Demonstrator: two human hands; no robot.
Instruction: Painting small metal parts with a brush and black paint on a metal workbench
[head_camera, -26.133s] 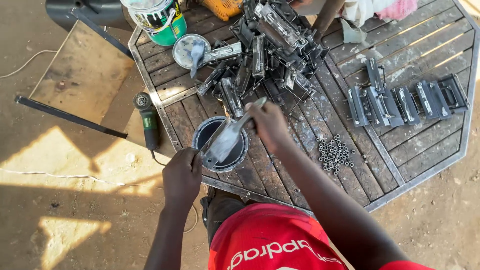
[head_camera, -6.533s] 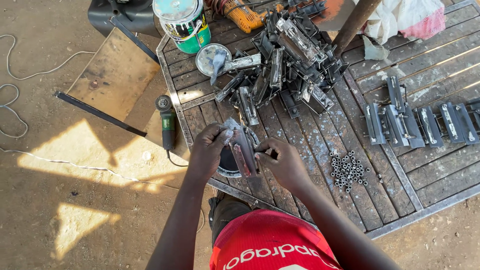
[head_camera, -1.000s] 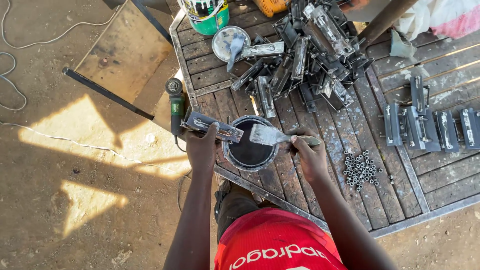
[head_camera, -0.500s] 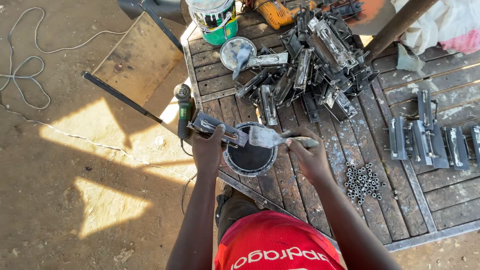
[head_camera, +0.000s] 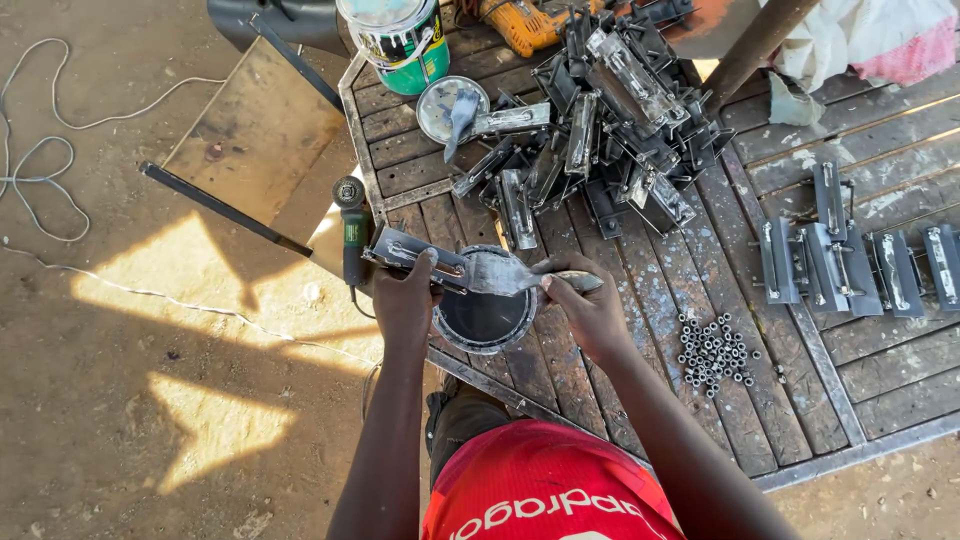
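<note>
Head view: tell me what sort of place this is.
Probably an outdoor metalwork yard: a slatted table on bare dirt, a heap of metal brackets, an angle grinder. The left hand holds a bracket, the right hand a putty knife.

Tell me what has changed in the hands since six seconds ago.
Then both hands held a metal part together. Now the left hand holds the part alone, left of the tin, and the right hand has taken the putty knife over it. The pile stayed.
</note>
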